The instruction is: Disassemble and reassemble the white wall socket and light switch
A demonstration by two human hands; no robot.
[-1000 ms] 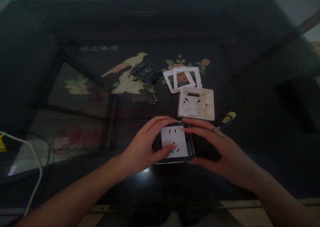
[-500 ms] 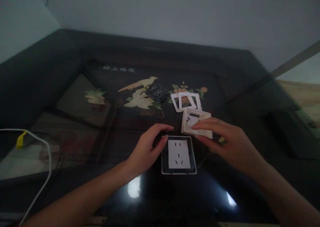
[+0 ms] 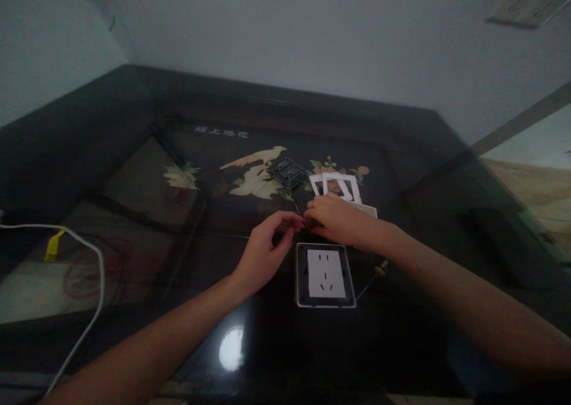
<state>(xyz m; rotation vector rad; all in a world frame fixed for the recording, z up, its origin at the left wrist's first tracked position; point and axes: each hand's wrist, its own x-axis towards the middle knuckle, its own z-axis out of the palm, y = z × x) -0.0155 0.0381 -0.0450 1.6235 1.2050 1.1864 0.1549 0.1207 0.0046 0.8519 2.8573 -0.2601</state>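
Note:
My left hand (image 3: 267, 244) is closed, thumb and fingers brought together at a small object too dim to make out. Fingertip to fingertip with it, my right hand (image 3: 341, 219) is closed too, its fingers curled and what they hold hidden. A small screw (image 3: 297, 206) shows just beyond the fingertips. Below the hands lies a wall socket (image 3: 325, 274) with a white slotted face inside a dark, white-edged surround. Behind my right hand, a white socket box (image 3: 370, 211) is mostly covered.
Two thin white cover frames (image 3: 352, 186) overlap beyond my right hand. A dark grid-like plate (image 3: 288, 172) lies left of them on the glossy black table (image 3: 178, 345). A white cable (image 3: 102, 274) with a yellow tag (image 3: 53, 245) runs along the left.
My right hand has let go of the white socket box and moved left to my left hand. The left fingers have come away from the socket's edge and closed. The view has shifted slightly.

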